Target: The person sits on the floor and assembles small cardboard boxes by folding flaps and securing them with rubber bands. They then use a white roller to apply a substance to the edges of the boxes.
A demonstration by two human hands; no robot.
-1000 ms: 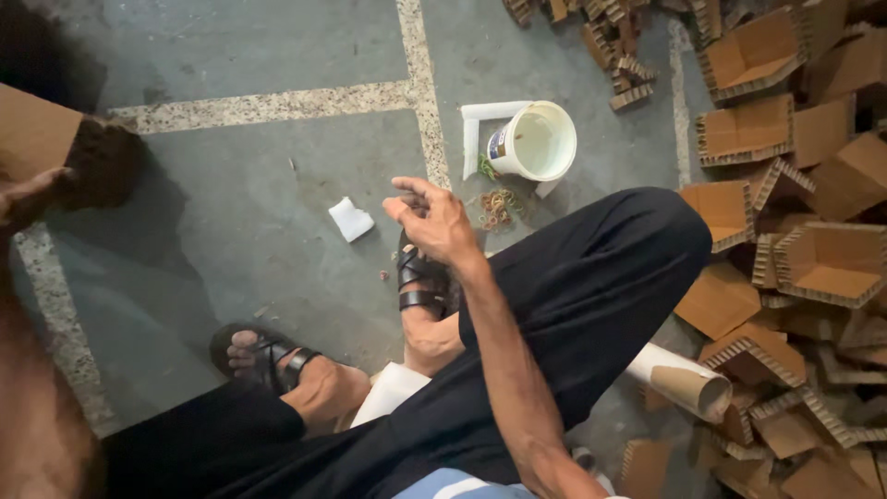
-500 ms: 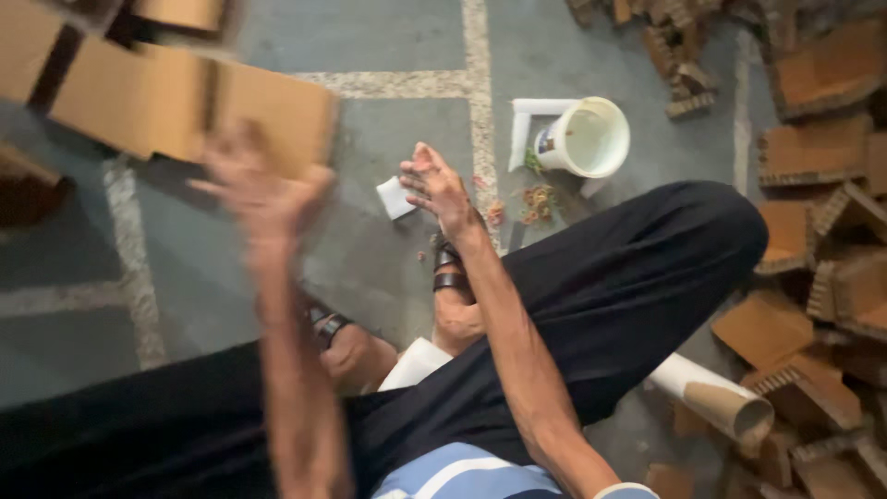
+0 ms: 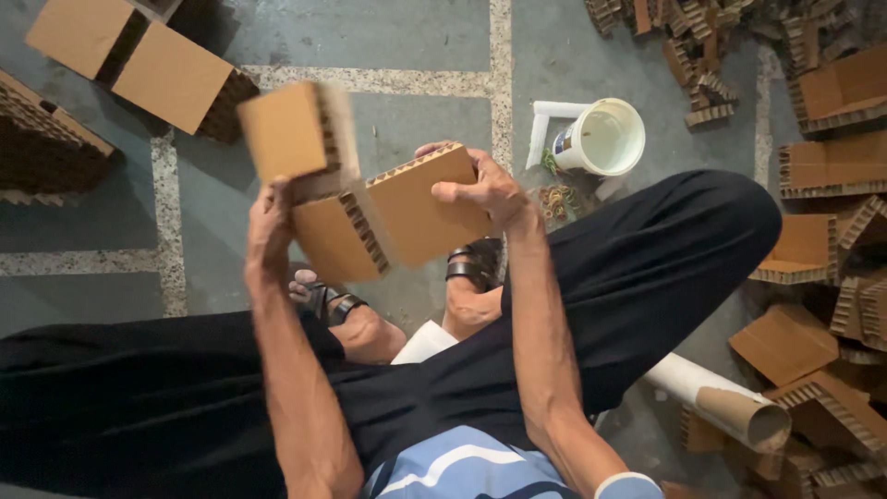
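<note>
Two hands are on one folded piece of honeycomb cardboard held up in the middle of the frame, above the person's crossed legs. Left hand grips the lower left edge, with the fingers wrapped behind the board so I can't see them all, and right hand clamps the upper right corner with the thumb on the face and the fingers curled over the top edge. Looks like holding it from both ends keeps the panels steady at the creases, since one flap sticks up toward the upper left and is a bit blurred. You can see the honeycomb core along the cut slot between the panels, so that's where it bends. Down on the floor, a white plastic bucket sits in the upper right just past the right hand, with a little heap of rubber bands beside it, close enough to reach, I'd guess. More flat cardboard pieces lie in the upper left, a big messy pile of cardboard offcuts runs down the right side, and a cardboard tube pokes out by the right knee at lower right. Sandals on the feet, tucked right under the piece.
</note>
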